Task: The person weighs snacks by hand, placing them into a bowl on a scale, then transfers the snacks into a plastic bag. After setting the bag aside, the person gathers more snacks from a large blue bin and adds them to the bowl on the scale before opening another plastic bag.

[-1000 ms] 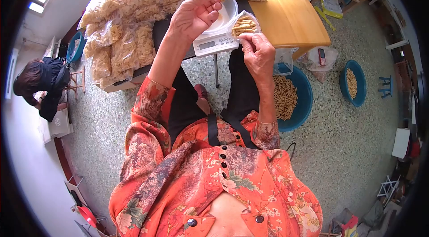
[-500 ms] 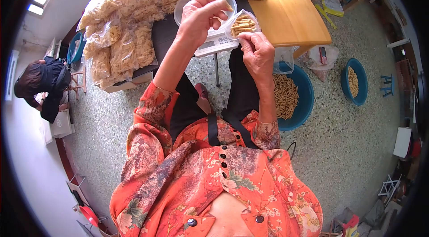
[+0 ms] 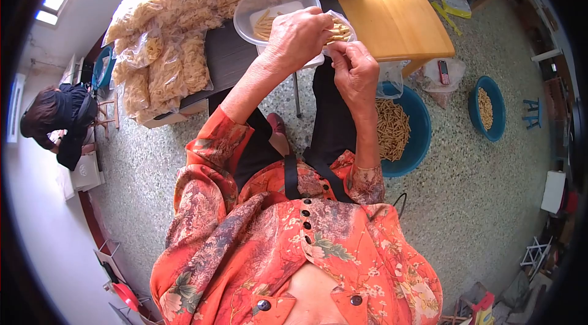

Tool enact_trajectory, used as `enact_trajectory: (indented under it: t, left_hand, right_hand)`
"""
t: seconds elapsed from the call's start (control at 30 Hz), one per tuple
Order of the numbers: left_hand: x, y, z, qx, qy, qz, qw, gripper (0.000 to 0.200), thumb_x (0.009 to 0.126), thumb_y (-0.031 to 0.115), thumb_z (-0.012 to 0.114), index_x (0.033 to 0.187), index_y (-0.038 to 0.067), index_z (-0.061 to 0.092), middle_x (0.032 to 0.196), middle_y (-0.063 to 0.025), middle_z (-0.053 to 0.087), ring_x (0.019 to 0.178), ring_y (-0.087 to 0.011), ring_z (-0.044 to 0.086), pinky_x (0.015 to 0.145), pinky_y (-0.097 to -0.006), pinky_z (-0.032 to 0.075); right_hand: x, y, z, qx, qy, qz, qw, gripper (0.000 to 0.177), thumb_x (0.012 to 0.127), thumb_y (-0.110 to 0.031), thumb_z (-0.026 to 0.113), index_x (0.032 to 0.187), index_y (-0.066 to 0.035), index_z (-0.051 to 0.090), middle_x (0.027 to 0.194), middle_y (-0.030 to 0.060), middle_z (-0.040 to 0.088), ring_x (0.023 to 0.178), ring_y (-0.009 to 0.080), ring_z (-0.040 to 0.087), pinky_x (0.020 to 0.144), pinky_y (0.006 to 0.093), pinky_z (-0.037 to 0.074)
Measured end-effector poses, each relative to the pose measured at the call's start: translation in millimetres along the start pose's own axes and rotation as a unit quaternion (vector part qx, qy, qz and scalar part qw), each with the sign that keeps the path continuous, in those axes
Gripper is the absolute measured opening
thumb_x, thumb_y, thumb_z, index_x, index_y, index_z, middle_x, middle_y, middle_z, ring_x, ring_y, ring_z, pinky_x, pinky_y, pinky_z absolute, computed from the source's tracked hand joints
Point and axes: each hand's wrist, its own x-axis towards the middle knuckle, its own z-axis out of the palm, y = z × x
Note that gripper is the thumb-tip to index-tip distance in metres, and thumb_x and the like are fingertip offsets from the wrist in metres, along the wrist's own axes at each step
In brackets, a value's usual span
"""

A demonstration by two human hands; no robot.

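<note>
My right hand pinches the near edge of a clear plastic bag that holds short tan sticks. At the mouth of that bag is my left hand, its fingers pressed together; what they grip is hidden. Left of the bag, a translucent round bowl has several more sticks in it. The bowl sits on a white digital scale, now mostly covered by my left hand and forearm.
Stacked bags of tan dried food fill the dark table. A wooden chair stands right. Below it, a blue tub holds more sticks; a smaller blue tub lies beyond. Another person bends at far left.
My left hand has moved from above the bowl, right and down to the bag's mouth. The sticks in the bowl now show. My right hand stays at the bag.
</note>
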Motion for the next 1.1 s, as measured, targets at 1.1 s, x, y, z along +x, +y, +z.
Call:
enact_trajectory:
  t: [1.1]
  left_hand:
    - [5,-94,-12,0.096,-0.224,-0.137,0.96,0.017,0.077,0.013,0.073,0.09,0.006,0.064,0.091,-0.0107,0.068,0.092,-0.0305,0.066,0.08,-0.0425,0.053]
  right_hand:
    - [-2,9,6,-0.011,-0.005,-0.002,1.0,0.009,0.086,0.0,0.071,0.094,0.0,0.07,0.086,0.0105,0.066,0.074,0.0226,0.066,0.068,0.032,0.053]
